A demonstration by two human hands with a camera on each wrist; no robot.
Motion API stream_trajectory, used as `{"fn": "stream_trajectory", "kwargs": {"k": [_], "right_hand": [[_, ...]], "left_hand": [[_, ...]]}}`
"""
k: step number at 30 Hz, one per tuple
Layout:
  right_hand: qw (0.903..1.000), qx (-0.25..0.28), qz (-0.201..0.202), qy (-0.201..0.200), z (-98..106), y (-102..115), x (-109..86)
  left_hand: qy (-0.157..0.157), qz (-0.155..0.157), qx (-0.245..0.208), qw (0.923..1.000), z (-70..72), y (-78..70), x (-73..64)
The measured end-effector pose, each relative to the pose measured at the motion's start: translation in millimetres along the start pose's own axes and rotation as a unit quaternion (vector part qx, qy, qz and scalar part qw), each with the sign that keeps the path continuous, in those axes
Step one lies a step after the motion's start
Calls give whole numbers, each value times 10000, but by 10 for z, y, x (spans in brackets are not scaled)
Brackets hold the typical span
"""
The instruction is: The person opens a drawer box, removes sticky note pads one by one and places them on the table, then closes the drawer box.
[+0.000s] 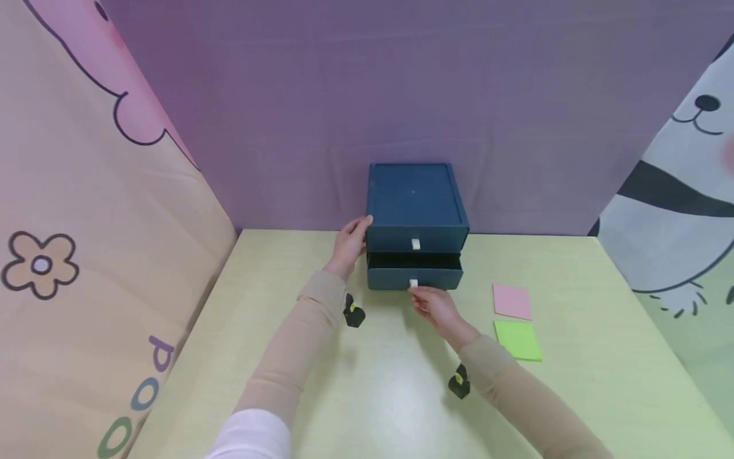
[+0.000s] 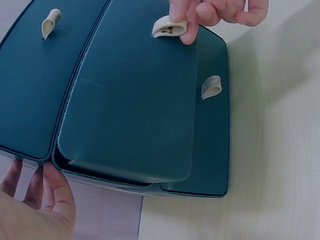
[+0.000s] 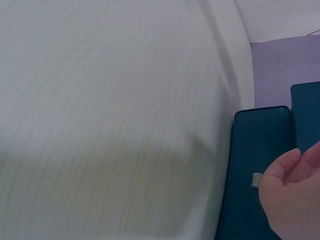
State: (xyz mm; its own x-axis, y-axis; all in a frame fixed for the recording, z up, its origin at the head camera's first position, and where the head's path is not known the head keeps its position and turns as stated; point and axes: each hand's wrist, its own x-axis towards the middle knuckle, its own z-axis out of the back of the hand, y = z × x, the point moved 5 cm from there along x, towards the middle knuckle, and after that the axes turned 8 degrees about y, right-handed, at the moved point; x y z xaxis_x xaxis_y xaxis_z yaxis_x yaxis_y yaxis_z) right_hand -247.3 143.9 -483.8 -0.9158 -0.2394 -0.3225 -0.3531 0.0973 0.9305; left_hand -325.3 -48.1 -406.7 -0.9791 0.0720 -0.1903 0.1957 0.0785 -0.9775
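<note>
A dark blue drawer box stands at the back of the table. Its middle drawer is pulled partly out, while the top drawer and bottom drawer sit closed. My right hand pinches the pale pull tab of the middle drawer between thumb and finger. On the box's left side, the fingertips of my left hand press against the wall near the front edge. In the right wrist view, the bottom drawer's pull tab shows beside my right hand.
A pink sticky pad and a green sticky pad lie on the table to the right. Behind the box hangs a purple cloth. Printed cloth panels border both sides. A small black device hangs at each wrist.
</note>
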Motion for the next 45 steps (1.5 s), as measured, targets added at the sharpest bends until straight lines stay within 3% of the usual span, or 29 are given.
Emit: {"fn": "stream_trajectory", "kwargs": {"k": [15, 45], "right_hand": [[9999, 112, 52, -70, 17, -52, 8], [9994, 254, 169, -164, -25, 141, 106]], "left_hand": [[22, -60, -62, 10000, -48, 0, -55], [6, -87, -32, 10000, -15, 7, -37]]}}
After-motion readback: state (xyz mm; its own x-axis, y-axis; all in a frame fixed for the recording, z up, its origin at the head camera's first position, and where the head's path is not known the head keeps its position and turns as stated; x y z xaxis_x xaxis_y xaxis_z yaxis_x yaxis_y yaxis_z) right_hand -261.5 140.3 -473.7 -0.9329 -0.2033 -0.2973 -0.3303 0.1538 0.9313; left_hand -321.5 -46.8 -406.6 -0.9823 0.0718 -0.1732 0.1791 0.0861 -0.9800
